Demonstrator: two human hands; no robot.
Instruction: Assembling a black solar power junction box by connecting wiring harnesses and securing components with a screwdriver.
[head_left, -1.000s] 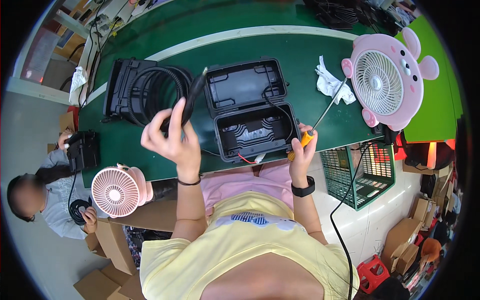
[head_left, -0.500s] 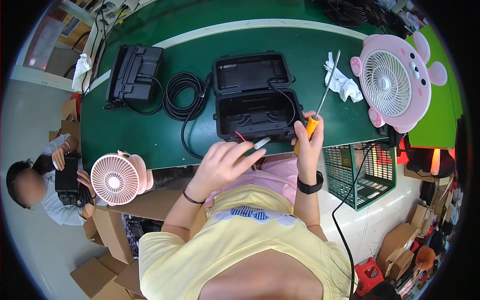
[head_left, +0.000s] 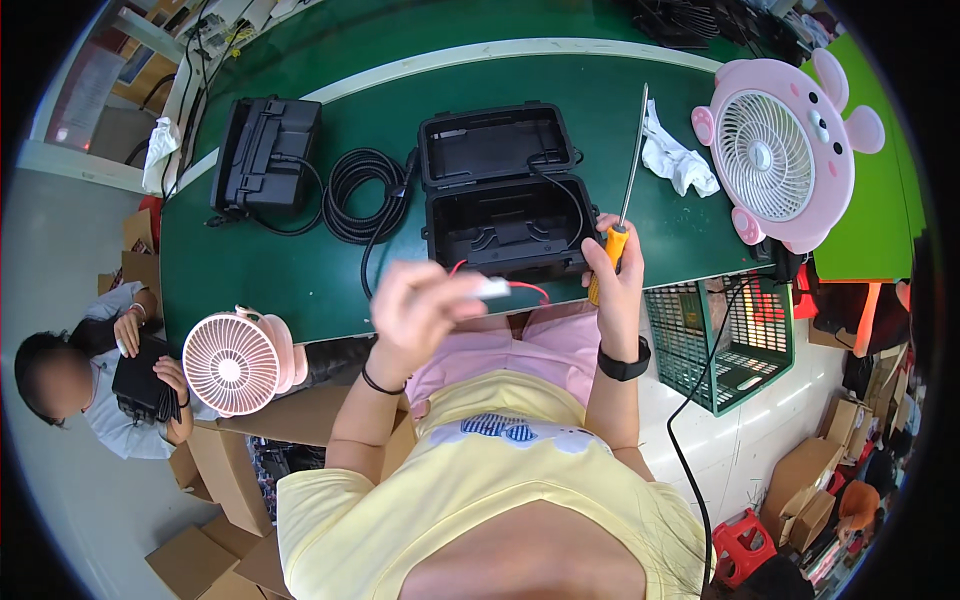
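Note:
My left hand, smeared by motion, pinches a small white tube with red wire at the near edge of the bench. Red wire shows at both sides of the tube. Just beyond lies an open black plastic case, its lid laid back and a black cable running inside. My right hand is closed round the yellow handle of a screwdriver, whose long shaft points up and away. That hand is beside the case's right near corner; whether it touches the case I cannot tell.
A coiled black cable and a second black case lie to the left on the green bench. White tissue and a pink fan are at right. A smaller fan is left, near a seated person. A green crate stands below.
My left hand has lifted slightly and moved back from the case, bringing the white tube leftward with it. More red wire now shows. My right hand keeps the screwdriver, almost unmoved.

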